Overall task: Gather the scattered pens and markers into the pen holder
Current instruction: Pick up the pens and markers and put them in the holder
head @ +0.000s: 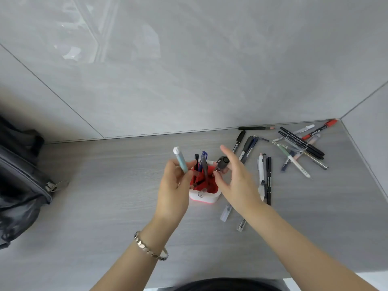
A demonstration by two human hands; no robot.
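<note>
Pinching a pale green pen [181, 159], the left hand [174, 190] holds it tilted just beside the pen holder [206, 197]. The right hand [237, 183] grips a black marker [221, 162] between thumb and lower fingers [219, 178] over the holder's rim, its other fingers spread. Pens stand in the red inside; how many is hard to tell. More pens [298, 147] lie scattered on the grey surface [105, 196], some partly hidden under the right arm. A dark bag [21, 181] is cut off at the left edge.
</note>
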